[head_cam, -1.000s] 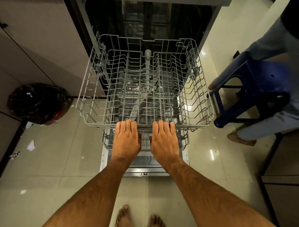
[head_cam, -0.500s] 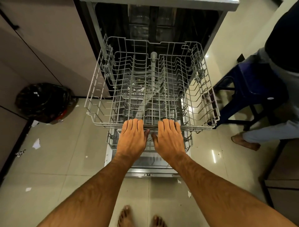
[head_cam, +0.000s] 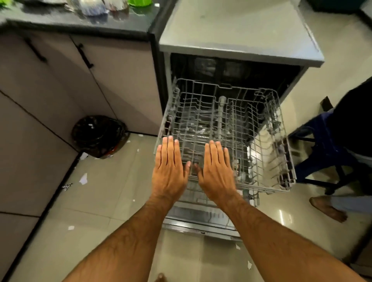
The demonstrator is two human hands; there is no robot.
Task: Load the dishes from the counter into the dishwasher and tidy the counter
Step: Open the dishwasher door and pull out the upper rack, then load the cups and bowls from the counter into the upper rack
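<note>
The dishwasher (head_cam: 237,40) stands open with its grey wire upper rack (head_cam: 269,141) pulled out over the lowered door (head_cam: 197,225). The rack holds no dishes. My left hand (head_cam: 170,171) and my right hand (head_cam: 216,171) are held flat, palms down, fingers extended and side by side, over the rack's front left part. Neither hand holds anything. On the dark counter (head_cam: 80,22) at the top left lie several blurred items, among them a green object (head_cam: 140,2) and clear wrapped things (head_cam: 92,8).
A bin lined with a black bag (head_cam: 99,135) sits on the floor by the cabinets (head_cam: 60,84). Paper scraps litter the tiles. A seated person's leg and foot (head_cam: 330,207) and a blue stool (head_cam: 326,145) are at the right.
My hands have lifted off the rack's front rim and now hover flat above it. The view has tilted up, bringing the counter and dishwasher top into sight.
</note>
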